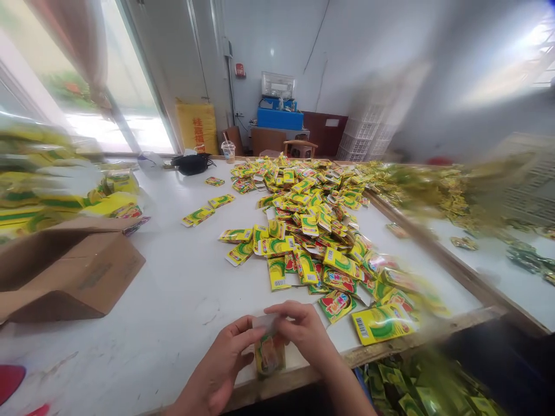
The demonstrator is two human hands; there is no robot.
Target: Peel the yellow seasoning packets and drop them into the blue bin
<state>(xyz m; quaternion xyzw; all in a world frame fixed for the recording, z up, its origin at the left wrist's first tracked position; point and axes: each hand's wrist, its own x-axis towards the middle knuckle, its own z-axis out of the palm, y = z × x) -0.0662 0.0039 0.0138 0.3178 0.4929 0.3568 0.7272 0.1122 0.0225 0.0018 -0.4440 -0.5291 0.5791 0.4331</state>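
Near the table's front edge, both of my hands are closed on one small printed box [269, 352]. It stands with its pale flap [265, 319] at the top, and its printed front is blurred. My left hand [229, 352] grips it from the left, thumb at the flap. My right hand [301, 329] pinches the upper right side, with fingers over the flap. Just beyond lies a big heap of yellow and green boxes [303, 225], many with barcodes and some with red fruit prints. One yellow box [384, 323] lies right of my right hand at the edge.
An open cardboard carton [87, 277] stands at the left, with stacked yellow packs [39, 190] behind it. A wooden strip [433, 248] divides off more packets on the right. Below the table edge is a container of packets [416, 387]. A plastic cup [228, 151] and black bag [193, 163] sit at the back.
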